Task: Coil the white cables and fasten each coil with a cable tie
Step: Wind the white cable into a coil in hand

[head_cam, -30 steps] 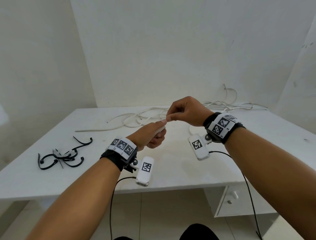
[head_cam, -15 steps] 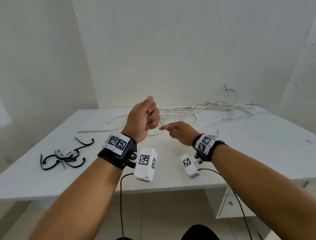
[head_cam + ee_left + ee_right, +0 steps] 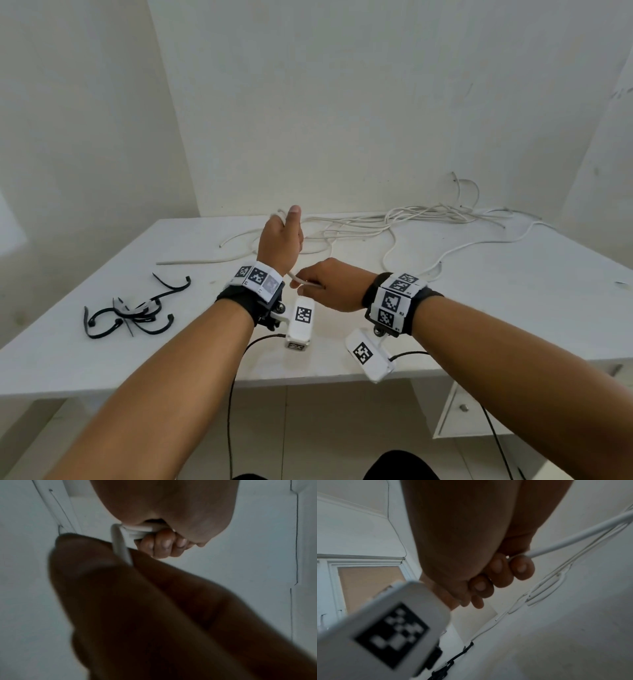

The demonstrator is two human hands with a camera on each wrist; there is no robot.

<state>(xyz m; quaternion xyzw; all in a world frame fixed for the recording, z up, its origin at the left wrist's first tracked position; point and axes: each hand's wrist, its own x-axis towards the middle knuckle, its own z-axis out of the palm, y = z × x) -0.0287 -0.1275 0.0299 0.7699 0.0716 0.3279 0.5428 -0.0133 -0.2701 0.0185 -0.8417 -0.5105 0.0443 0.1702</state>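
— Since half a second earlier the right hand [image 3: 329,284] had dropped low and crossed under the left wrist, dragging a white cable [image 3: 303,281] with it. From the head view, the left hand [image 3: 281,240] stood upright at centre frame, thumb up, with a loop of that cable over its fingers.

— So another turn was going on?

— That was my reading. The loose cables [image 3: 428,219] lay tangled at the upper right of the table [image 3: 513,308], and the black cable ties [image 3: 126,311] sat untouched at the left.

— And the left wrist view?

— Near the top centre the left hand's fingers [image 3: 163,543] were curled shut around a few turns of cable [image 3: 137,530]; one strand ran down behind the blurred right hand.

— The right wrist view?

— Right of centre, the right hand's fingertips [image 3: 522,568] pinched the cable [image 3: 573,536], which ran off to the upper right edge. Coiling looked early; no tie was in hand.
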